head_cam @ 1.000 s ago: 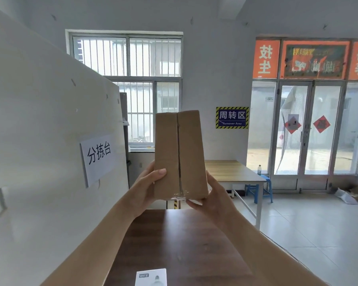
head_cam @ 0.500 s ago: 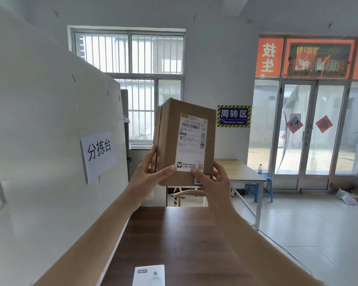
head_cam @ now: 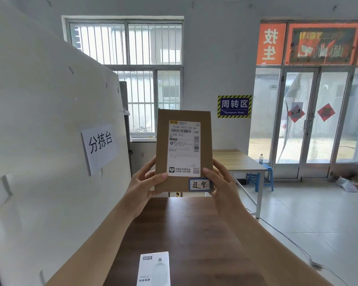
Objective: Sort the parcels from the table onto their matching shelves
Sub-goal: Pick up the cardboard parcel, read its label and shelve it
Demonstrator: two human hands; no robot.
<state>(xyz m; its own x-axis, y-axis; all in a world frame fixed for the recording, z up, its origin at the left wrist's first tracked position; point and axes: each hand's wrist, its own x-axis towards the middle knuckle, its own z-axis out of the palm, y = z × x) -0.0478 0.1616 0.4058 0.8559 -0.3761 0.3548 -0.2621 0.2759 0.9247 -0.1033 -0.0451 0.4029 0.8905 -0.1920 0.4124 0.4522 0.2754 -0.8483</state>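
Observation:
I hold a brown cardboard parcel (head_cam: 162, 141) upright in front of me, above the far end of the dark wooden table (head_cam: 184, 228). Its face toward me carries a white shipping label and a small blue-framed handwritten tag at the lower right corner. My left hand (head_cam: 145, 182) grips the parcel's lower left edge, thumb on the front. My right hand (head_cam: 221, 182) grips the lower right edge, thumb beside the tag. A small white box (head_cam: 154, 269) lies flat on the table near me.
A white partition (head_cam: 39, 141) with a paper sign stands close on the left. A light wooden table (head_cam: 236, 159) and blue stool (head_cam: 265, 178) stand behind. Glass doors (head_cam: 310, 120) are at the right, with tiled floor and a cable along it.
I have turned the parcel from its taped seam side round to the labelled face, now square to me, and lowered it slightly. Both hands kept hold.

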